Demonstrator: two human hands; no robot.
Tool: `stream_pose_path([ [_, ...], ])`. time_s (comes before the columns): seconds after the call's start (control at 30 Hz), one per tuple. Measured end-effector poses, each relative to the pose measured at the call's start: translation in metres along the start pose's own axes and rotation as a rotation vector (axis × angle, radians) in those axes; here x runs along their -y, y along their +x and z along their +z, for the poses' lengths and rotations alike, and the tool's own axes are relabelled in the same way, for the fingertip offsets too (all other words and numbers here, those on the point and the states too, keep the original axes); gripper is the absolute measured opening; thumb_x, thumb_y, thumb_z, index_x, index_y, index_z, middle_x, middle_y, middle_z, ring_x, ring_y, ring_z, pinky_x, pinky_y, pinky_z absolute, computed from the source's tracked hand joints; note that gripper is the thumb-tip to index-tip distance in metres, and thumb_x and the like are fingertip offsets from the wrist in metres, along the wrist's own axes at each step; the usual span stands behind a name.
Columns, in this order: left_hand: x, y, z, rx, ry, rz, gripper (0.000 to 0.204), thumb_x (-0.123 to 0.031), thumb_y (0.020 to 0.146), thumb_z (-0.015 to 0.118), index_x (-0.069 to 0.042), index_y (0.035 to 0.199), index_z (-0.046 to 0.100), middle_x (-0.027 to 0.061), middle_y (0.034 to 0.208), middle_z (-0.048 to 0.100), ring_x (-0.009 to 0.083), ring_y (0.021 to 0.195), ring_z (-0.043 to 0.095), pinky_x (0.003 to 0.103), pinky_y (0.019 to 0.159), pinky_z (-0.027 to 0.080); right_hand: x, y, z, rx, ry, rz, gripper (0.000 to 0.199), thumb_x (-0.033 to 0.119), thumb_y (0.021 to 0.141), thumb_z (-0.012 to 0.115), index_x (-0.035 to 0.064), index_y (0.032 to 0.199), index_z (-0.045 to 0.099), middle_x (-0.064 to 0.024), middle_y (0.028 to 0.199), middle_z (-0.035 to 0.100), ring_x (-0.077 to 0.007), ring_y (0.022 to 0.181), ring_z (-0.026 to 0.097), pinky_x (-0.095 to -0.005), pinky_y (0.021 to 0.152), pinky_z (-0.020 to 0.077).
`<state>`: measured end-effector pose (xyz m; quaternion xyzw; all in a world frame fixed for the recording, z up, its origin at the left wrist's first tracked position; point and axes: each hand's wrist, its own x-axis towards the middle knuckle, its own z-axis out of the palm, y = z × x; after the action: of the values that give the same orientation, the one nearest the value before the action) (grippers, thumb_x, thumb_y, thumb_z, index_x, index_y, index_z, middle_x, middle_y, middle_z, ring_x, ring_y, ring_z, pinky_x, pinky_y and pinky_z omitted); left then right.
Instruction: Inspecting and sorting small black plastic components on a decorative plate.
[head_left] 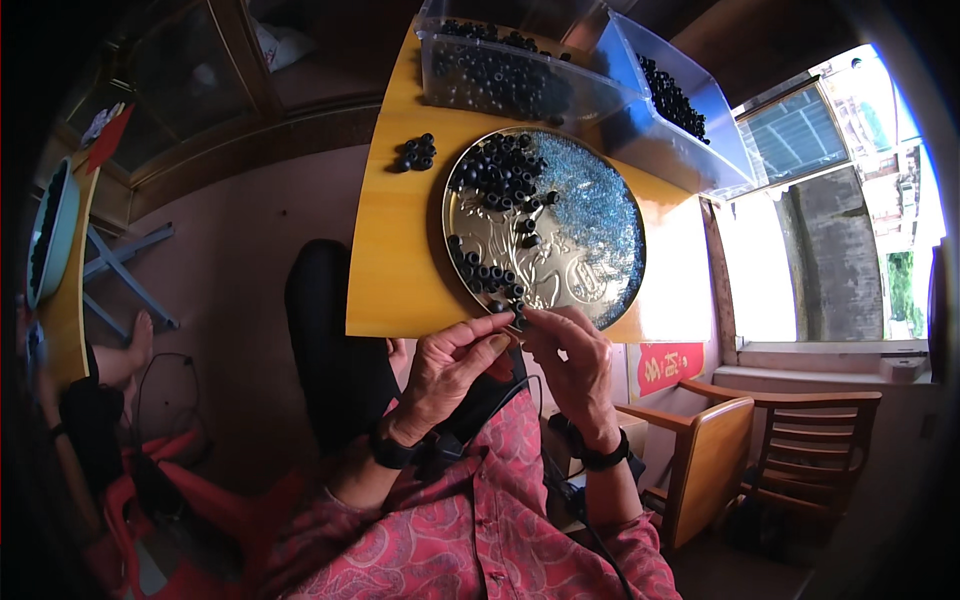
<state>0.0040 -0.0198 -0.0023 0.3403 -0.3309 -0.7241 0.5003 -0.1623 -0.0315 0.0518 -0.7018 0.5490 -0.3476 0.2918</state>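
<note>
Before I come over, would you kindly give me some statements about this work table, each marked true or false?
1. The round gold-coloured tray rests on the yellow table. True.
2. The left hand and the right hand are far apart. False: their fingertips are close together at the tray's near edge.
3. Tiny blue pieces are spread over the right part of the tray. True.
4. The small cluster of black beads off the tray lies to its right. False: it lies to its left.
5. The plastic bin at the upper right is empty. False: it contains black pieces.
6. A dark band is worn just behind the left hand. True.
</note>
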Motion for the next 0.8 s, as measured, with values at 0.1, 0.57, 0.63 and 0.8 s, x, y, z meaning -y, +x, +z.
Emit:
stream_pose_path([
  [0.1,-0.004,-0.002,0.004,0.002,0.076,-0.012,0.029,-0.008,0.093,0.059,0.000,0.121,0.060,0.0067,0.096,0.068,0.0089,0.075,0.065,0.021,0.070,0.054,0.001,-0.006,0.004,-0.007,0.041,-0.003,0.026,-0.002,0.083,0.064,0.0028,0.109,0.066,-0.0110,0.089,0.063,-0.0203,0.073,0.065,-0.0288,0.063,0.0511],
  [0.57,-0.006,-0.008,0.011,0.029,0.141,-0.015,0.028,-0.008,0.093,0.060,0.002,0.118,0.061,0.0059,0.091,0.069,0.0093,0.077,0.065,0.022,0.070,0.054,-0.011,-0.023,0.009,-0.055,0.292,0.057,0.029,-0.005,0.082,0.065,0.0004,0.110,0.064,-0.0067,0.081,0.063,-0.0132,0.071,0.064,-0.0249,0.062,0.0500],
  [0.63,-0.004,-0.008,0.011,0.035,0.125,-0.025,0.029,-0.009,0.093,0.060,0.002,0.119,0.060,0.0065,0.091,0.069,0.0095,0.075,0.065,0.022,0.070,0.054,-0.011,-0.025,0.009,-0.054,0.323,0.043,0.028,-0.004,0.083,0.065,-0.0002,0.110,0.064,-0.0050,0.081,0.063,-0.0118,0.071,0.064,-0.0237,0.063,0.0498],
  [0.8,0.000,-0.009,0.010,0.010,0.028,-0.039,0.029,-0.011,0.094,0.059,0.001,0.120,0.060,0.0069,0.092,0.069,0.0093,0.075,0.066,0.022,0.070,0.055,0.002,-0.026,0.008,-0.097,0.624,0.379,0.018,0.000,0.091,0.060,-0.0008,0.108,0.066,-0.0013,0.081,0.064,-0.0061,0.070,0.056,-0.0199,0.064,0.0464],
])
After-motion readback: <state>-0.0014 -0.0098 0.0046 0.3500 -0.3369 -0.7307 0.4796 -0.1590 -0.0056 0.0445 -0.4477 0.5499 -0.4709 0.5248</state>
